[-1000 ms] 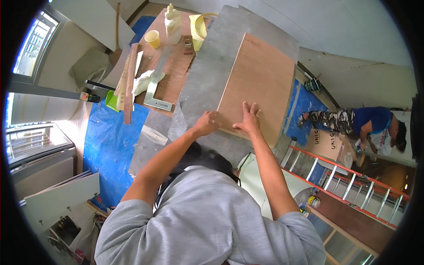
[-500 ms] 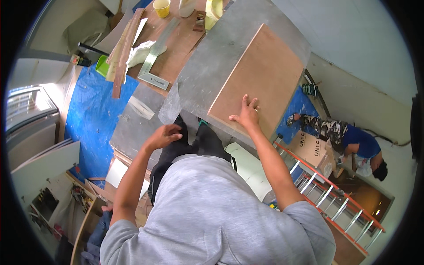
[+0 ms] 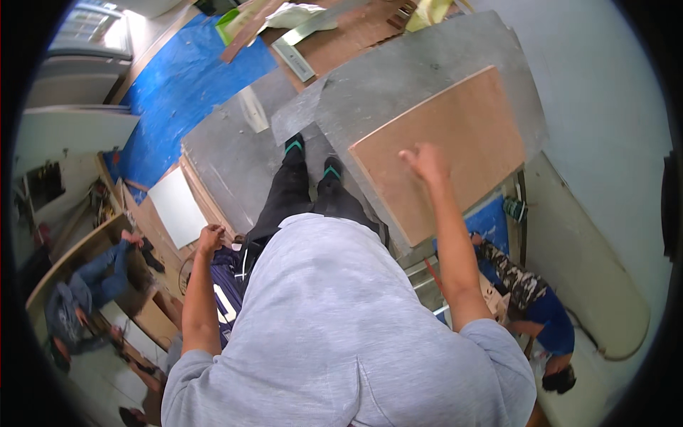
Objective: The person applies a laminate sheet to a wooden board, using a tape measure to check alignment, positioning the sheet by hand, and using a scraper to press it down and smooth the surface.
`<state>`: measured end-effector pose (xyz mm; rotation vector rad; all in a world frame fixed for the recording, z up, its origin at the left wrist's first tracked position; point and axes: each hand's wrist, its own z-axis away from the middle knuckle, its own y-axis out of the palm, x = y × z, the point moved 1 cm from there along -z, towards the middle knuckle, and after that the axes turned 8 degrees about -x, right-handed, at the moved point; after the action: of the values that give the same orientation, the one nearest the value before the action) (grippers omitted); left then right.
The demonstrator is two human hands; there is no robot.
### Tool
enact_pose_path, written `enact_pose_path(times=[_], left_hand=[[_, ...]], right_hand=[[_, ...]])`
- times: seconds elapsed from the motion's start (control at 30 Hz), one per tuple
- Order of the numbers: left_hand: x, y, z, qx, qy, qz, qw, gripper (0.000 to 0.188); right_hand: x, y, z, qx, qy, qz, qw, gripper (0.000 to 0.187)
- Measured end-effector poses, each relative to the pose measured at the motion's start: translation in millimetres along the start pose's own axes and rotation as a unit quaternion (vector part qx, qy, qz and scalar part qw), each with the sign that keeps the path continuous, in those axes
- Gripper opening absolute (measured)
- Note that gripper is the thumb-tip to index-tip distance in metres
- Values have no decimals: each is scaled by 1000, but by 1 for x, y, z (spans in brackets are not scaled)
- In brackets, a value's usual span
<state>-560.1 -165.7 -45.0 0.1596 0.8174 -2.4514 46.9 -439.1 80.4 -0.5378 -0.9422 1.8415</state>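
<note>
A flat brown wooden board (image 3: 455, 142) lies at a slant on the grey work surface (image 3: 341, 92), right of the middle. Over the board is my right hand (image 3: 430, 164), thumb stuck out to the left and the other fingers partly bent. Nothing shows in it, and whether it touches the board I cannot tell. Down at my left side is my left hand (image 3: 210, 238), its fingers curled in, with nothing visible in them. Close beside it lies a white sheet (image 3: 178, 208) on stacked boards. A metal square (image 3: 293, 60) rests on the brown bench top at the far side.
Blue sheeting (image 3: 192, 85) covers the floor at the far left. One person (image 3: 530, 299) in camouflage trousers bends over at the right; another person (image 3: 92, 288) sits at the lower left. A paint-spotted strip (image 3: 253, 109) lies on the grey surface. Dark cloth (image 3: 226, 281) hangs by my left hip.
My view has turned, so the bench and board appear shifted. My left hand has dropped outward to my left side. My right hand's fingers, spread on the board before, are now more bent.
</note>
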Motion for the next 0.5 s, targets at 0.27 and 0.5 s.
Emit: enact_pose_path(times=[0.27,0.5], left_hand=[[61,30,50,-84,166,-35,982,32],[95,85,128,-149,111,107,977,37]], right_hand=[[25,23,-72,-228,-394,-34,890,55],[42,22,-72,-177,-375,23,910,57]])
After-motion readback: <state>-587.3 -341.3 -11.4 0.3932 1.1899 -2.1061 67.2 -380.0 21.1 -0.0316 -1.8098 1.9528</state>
